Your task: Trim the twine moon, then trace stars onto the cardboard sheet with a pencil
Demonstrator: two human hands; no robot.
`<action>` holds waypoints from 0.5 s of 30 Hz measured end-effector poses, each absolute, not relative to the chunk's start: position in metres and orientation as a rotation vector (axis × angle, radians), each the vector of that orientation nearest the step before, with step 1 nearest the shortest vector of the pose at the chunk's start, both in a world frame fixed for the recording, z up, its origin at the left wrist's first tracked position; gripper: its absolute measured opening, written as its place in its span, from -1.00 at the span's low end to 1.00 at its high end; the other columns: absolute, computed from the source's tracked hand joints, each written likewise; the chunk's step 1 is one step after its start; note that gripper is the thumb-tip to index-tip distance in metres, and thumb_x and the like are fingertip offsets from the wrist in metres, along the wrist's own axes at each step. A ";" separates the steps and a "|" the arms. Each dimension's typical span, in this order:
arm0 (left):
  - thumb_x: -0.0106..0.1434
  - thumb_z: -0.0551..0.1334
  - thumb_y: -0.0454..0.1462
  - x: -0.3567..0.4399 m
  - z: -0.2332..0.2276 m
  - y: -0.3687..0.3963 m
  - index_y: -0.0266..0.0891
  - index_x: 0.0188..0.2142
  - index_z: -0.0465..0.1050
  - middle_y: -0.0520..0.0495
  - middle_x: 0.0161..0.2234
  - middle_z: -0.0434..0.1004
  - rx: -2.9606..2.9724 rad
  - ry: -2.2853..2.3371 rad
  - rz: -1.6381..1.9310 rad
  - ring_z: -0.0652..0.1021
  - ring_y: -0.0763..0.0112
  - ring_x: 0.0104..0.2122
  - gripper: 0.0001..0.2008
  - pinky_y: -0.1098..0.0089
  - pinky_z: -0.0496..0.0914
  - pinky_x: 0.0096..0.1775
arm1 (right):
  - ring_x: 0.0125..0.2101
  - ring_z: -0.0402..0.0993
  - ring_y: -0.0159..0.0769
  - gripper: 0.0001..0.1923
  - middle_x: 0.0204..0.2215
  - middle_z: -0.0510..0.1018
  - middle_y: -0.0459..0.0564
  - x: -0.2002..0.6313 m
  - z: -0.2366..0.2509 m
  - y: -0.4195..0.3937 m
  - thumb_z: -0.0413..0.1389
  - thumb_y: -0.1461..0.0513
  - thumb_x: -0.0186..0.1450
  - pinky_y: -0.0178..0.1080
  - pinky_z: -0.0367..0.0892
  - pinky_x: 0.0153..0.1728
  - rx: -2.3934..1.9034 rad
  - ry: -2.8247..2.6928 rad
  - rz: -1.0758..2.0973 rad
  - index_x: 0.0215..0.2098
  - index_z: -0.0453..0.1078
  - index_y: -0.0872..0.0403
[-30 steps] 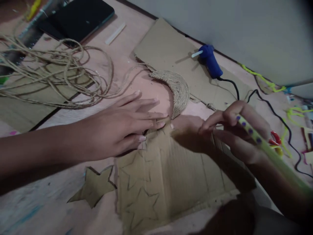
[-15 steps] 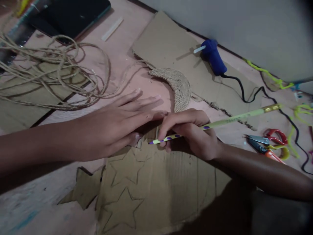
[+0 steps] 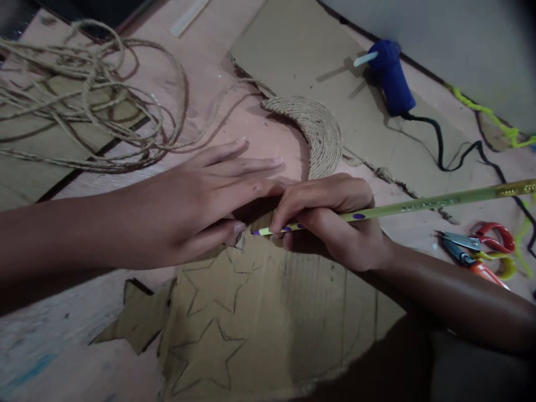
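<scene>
Pencil [image 3: 377,209] is pinched in closed right hand [image 3: 335,223], long axis running right-to-left, tip at cardboard [image 3: 268,318] edge just beside flat, open, empty left hand [image 3: 201,206]

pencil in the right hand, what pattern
Yellow-green pencil with purple dots, head view.

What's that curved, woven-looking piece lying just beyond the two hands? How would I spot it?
Start at the big flat sheet of cardboard by the wall, where the blue glue gun lies. At that sheet's near edge, just beyond the right hand holding the pencil, lies a crescent. Unlike the loose tangle of twine to its left, its cord is packed in tight curved rows.
</scene>
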State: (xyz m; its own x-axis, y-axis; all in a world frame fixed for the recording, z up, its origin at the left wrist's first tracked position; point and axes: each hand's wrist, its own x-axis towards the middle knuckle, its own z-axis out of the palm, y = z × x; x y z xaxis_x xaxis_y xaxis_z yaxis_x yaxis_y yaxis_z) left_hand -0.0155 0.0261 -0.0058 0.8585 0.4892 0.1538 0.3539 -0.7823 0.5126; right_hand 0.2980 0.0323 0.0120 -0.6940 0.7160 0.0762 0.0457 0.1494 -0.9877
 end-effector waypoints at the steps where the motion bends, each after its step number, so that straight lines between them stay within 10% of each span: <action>1: 0.91 0.12 -0.19 -0.015 -0.006 0.026 -0.12 0.88 0.11 -0.20 0.90 0.28 2.555 0.623 0.374 0.27 0.13 0.92 -0.32 -0.11 -0.11 0.98 | -0.43 0.75 -0.46 -0.63 -0.33 0.80 -0.14 0.298 0.012 0.032 0.13 0.48 0.51 -0.46 0.64 -0.34 -0.722 -1.879 1.589 -0.22 0.78 0.11; 15: 0.85 0.16 -0.16 -0.011 -0.001 0.026 -0.08 0.83 0.22 -0.11 0.83 0.42 2.466 0.718 0.410 0.52 -0.01 0.78 -0.34 -0.21 0.01 0.96 | -0.42 0.75 -0.38 -0.65 -0.40 0.80 -0.10 0.298 0.017 0.032 0.16 0.41 0.52 -0.42 0.63 -0.37 -0.816 -1.887 1.636 -0.30 0.75 0.09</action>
